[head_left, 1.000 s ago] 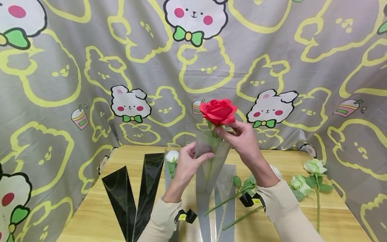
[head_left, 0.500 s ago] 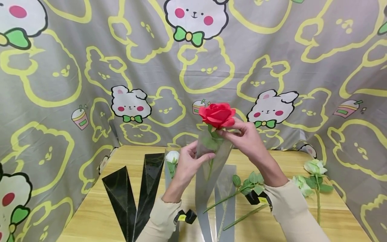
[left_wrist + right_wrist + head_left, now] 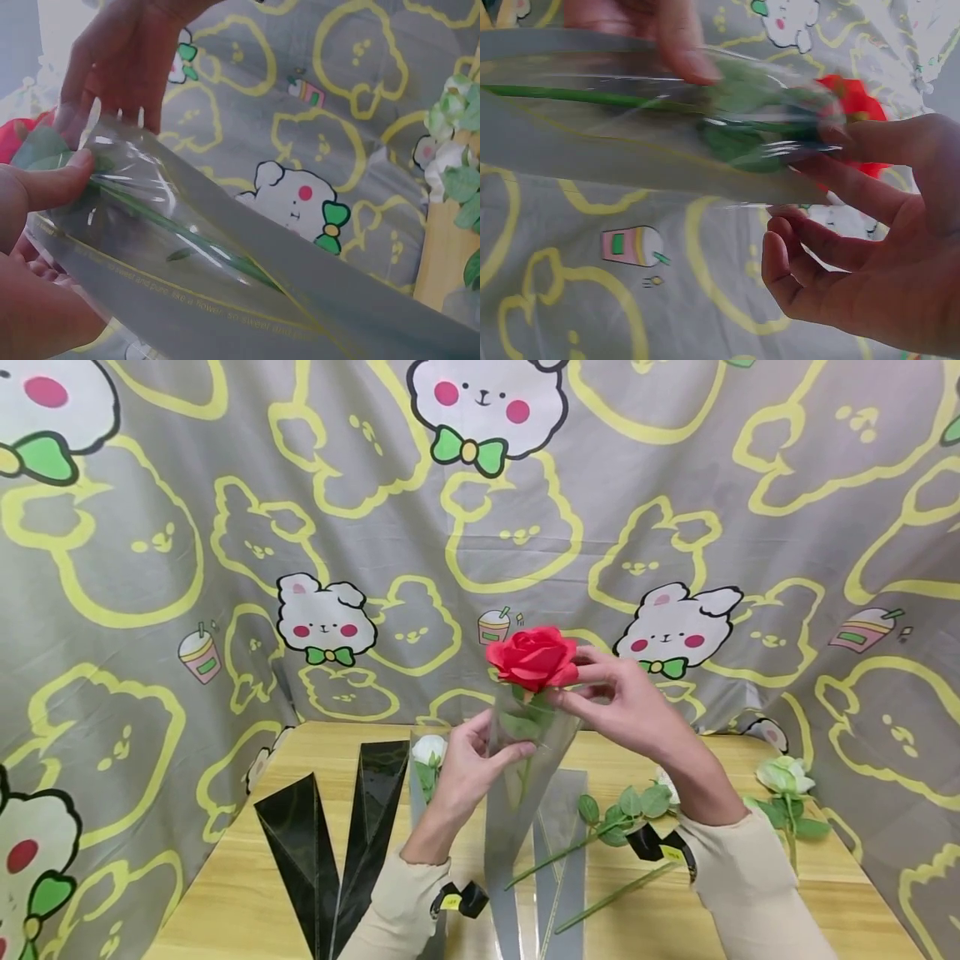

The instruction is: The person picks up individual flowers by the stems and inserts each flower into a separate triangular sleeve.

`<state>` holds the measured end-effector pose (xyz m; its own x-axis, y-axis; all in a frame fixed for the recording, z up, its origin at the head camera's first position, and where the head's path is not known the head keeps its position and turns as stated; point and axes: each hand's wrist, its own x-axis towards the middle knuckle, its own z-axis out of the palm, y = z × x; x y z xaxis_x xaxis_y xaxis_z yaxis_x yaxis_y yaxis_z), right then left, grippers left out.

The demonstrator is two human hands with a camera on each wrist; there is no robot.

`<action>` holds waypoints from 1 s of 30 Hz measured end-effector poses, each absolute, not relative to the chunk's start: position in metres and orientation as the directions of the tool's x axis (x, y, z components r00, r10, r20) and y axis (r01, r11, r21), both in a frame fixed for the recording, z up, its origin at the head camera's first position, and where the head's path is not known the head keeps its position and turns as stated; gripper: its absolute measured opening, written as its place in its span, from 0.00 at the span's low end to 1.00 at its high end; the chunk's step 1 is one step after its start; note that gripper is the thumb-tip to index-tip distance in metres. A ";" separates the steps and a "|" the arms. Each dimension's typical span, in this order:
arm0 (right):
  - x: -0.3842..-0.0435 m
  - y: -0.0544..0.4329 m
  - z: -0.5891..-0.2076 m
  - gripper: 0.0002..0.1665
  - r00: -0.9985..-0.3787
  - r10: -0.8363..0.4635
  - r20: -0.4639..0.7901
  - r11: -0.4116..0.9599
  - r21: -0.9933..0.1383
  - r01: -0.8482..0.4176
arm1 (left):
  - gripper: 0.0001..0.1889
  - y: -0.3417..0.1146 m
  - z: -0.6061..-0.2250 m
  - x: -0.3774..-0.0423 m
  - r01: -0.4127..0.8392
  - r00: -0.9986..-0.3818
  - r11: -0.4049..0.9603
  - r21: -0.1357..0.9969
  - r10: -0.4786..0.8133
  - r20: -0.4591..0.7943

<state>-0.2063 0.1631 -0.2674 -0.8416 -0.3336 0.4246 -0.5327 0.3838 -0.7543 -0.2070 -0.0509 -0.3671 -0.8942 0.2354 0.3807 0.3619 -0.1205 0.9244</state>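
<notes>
A red rose (image 3: 531,657) stands upright with its stem and leaves inside a flower sleeve (image 3: 506,827), clear in front and grey behind; its bloom shows above the mouth. My left hand (image 3: 468,768) grips the sleeve's upper part, thumb in front and fingers behind. At the mouth, just below the bloom, the thumb and forefinger of my right hand (image 3: 633,706) pinch the rose's base; the sleeve's rim lies against them. Through the film in the left wrist view runs the green stem (image 3: 202,244). Leaves (image 3: 742,142) press against the film in the right wrist view.
Two black sleeves (image 3: 300,843) lie on the wooden table (image 3: 225,885) at left, beside a sleeved white rose (image 3: 429,752). Another grey sleeve (image 3: 573,818) lies under the held one. Loose leafy stems (image 3: 618,814) and a pale green rose (image 3: 783,774) lie at right; a patterned curtain (image 3: 517,560) hangs behind.
The red rose has sunk lower into the sleeve and slightly left. My right hand's wrist has swung right and down. The left hand has stayed in place on the sleeve.
</notes>
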 end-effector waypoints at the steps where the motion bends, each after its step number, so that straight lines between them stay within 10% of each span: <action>1: -0.205 0.164 -0.266 0.08 -0.839 -0.327 0.434 0.385 -0.750 -0.538 | 0.22 -0.051 -0.367 -0.207 0.360 -0.894 -0.125 0.924 0.236 0.380; 13: -0.199 0.178 -0.297 0.21 -0.890 -0.223 0.398 0.266 -0.853 -0.448 | 0.23 -0.058 -0.365 -0.210 0.362 -0.885 -0.189 0.913 0.239 0.400; 30: -0.201 0.162 -0.312 0.11 -0.890 -0.105 0.443 0.092 -0.887 -0.452 | 0.31 -0.063 -0.352 -0.211 0.389 -0.816 -0.115 0.914 0.418 0.400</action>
